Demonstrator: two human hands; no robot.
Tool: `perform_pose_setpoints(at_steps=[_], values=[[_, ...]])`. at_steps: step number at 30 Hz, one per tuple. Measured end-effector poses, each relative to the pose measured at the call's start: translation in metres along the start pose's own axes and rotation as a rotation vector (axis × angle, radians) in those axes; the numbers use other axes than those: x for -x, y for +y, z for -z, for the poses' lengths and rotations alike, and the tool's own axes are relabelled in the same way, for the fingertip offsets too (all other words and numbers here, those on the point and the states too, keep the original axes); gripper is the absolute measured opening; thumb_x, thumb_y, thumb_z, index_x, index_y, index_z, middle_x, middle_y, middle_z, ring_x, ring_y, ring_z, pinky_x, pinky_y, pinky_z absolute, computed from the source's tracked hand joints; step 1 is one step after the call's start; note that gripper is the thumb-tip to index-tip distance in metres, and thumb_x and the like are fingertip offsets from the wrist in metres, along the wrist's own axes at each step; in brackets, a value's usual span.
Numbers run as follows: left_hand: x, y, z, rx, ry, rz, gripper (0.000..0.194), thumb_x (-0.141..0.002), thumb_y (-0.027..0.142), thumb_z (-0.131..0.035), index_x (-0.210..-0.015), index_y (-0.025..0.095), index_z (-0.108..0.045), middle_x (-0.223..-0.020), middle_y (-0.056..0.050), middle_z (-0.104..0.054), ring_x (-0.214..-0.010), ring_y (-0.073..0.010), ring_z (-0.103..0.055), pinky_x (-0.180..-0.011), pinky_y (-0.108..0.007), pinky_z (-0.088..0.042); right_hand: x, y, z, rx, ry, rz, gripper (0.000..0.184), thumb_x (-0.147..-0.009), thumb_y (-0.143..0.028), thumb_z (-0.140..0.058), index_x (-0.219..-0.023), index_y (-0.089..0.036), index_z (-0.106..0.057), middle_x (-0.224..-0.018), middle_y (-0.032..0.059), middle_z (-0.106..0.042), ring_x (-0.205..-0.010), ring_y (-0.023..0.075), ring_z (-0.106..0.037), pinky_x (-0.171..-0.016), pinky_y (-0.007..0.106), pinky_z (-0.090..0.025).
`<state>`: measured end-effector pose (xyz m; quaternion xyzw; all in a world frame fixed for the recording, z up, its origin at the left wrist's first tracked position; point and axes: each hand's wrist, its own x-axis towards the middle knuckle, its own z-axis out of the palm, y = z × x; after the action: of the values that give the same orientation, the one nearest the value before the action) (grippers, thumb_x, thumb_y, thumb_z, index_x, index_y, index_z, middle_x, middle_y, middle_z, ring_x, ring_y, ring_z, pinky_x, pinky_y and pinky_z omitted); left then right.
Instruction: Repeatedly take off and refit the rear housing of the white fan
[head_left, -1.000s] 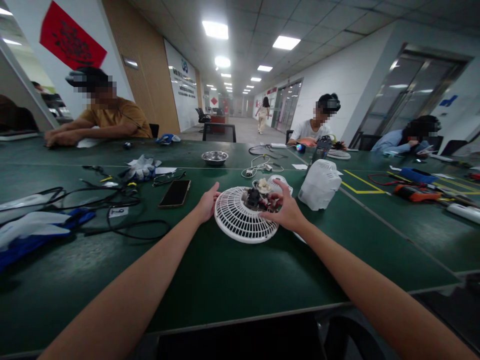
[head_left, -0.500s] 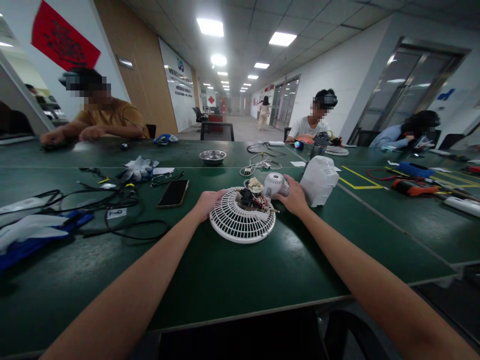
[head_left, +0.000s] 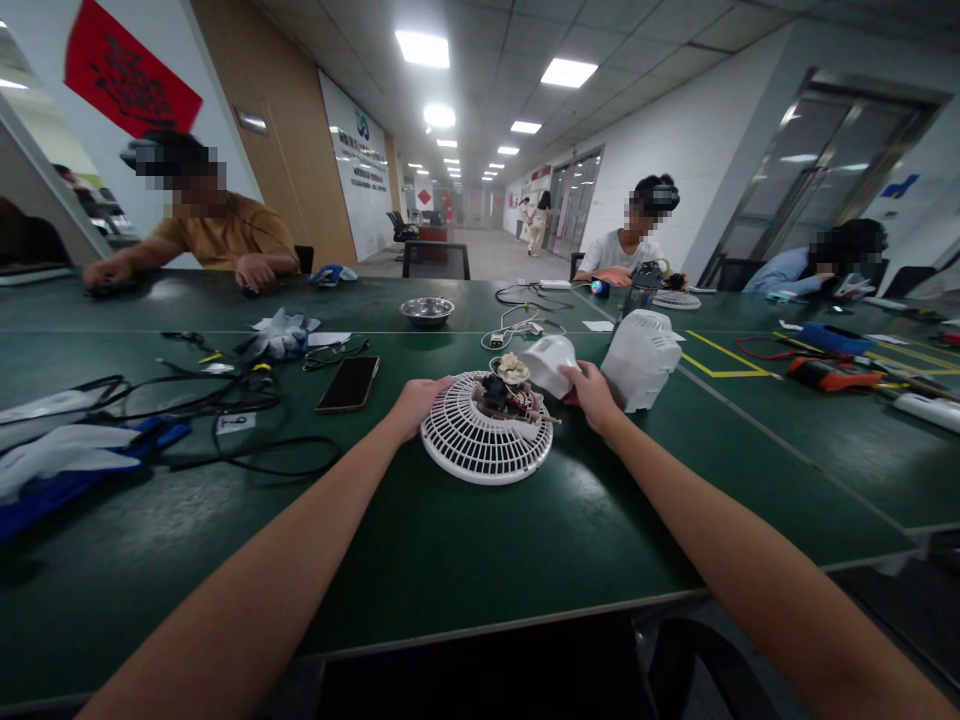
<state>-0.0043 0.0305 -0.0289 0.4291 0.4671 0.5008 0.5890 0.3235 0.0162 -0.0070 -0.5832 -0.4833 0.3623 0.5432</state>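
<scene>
A round white fan grille (head_left: 487, 456) lies on the green table, with an exposed motor and wires (head_left: 506, 395) at its centre. My left hand (head_left: 420, 405) is closed on the grille's left rim, its fingertips partly hidden. In my right hand (head_left: 595, 395) is a white plastic motor cover (head_left: 550, 362), gripped by its right side and tilted just beyond the motor, apart from it as far as I can see. To the right of that hand stands a larger white plastic housing (head_left: 641, 360), upright on the table.
A metal bowl (head_left: 427, 311) and a white cable (head_left: 517, 325) lie farther back. On the left are a phone (head_left: 349, 384), black cables (head_left: 247, 450) and blue-white gloves (head_left: 75, 455). An orange multimeter (head_left: 832, 374) lies right. Several people sit across the table.
My right hand has turned the motor cover, so its vented end no longer faces me and its smooth side shows. My left hand and the grille have stayed in place.
</scene>
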Motion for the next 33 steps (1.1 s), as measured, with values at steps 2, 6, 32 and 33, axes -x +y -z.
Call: perform_pose_setpoints(at_steps=[2,6,32,33], values=[[-0.001,0.0,0.0,0.001,0.004,0.001,0.025,-0.081,0.031,-0.079,-0.09,0.007,-0.074,-0.081,-0.012,-0.077,-0.068,-0.02,-0.072,-0.066,-0.033,-0.058,0.006,-0.006,-0.004,-0.183,-0.092,-0.125,0.043,-0.088,-0.061,-0.05,-0.105,-0.022,-0.056,-0.078,0.0042,-0.067,-0.068,0.0217,-0.066,-0.066,0.037,-0.056],[-0.003,-0.002,0.002,-0.004,-0.004,0.013,0.027,-0.081,0.031,-0.079,-0.093,0.007,-0.074,-0.082,-0.013,-0.077,-0.069,-0.0202,-0.072,-0.066,-0.033,-0.057,0.015,-0.013,-0.008,-0.491,-0.214,-0.325,0.037,-0.092,-0.058,-0.046,-0.103,-0.024,-0.054,-0.081,0.0054,-0.069,-0.068,0.0201,-0.068,-0.061,0.031,-0.055],[-0.002,-0.002,0.002,-0.042,-0.005,-0.021,0.029,-0.079,0.035,-0.08,-0.088,0.008,-0.073,-0.081,-0.012,-0.076,-0.067,-0.0196,-0.071,-0.064,-0.032,-0.056,0.027,-0.025,-0.012,-0.523,-0.211,-0.374,0.038,-0.096,-0.058,-0.042,-0.099,-0.024,-0.057,-0.078,0.0048,-0.068,-0.066,0.0196,-0.066,-0.059,0.029,-0.054],[-0.002,-0.002,0.002,-0.038,-0.004,-0.023,0.029,-0.079,0.035,-0.081,-0.088,0.008,-0.073,-0.081,-0.012,-0.076,-0.067,-0.0198,-0.071,-0.064,-0.032,-0.056,0.027,-0.026,-0.012,-0.522,-0.212,-0.373,0.038,-0.096,-0.058,-0.042,-0.098,-0.024,-0.057,-0.078,0.0048,-0.068,-0.066,0.0195,-0.066,-0.059,0.029,-0.054]])
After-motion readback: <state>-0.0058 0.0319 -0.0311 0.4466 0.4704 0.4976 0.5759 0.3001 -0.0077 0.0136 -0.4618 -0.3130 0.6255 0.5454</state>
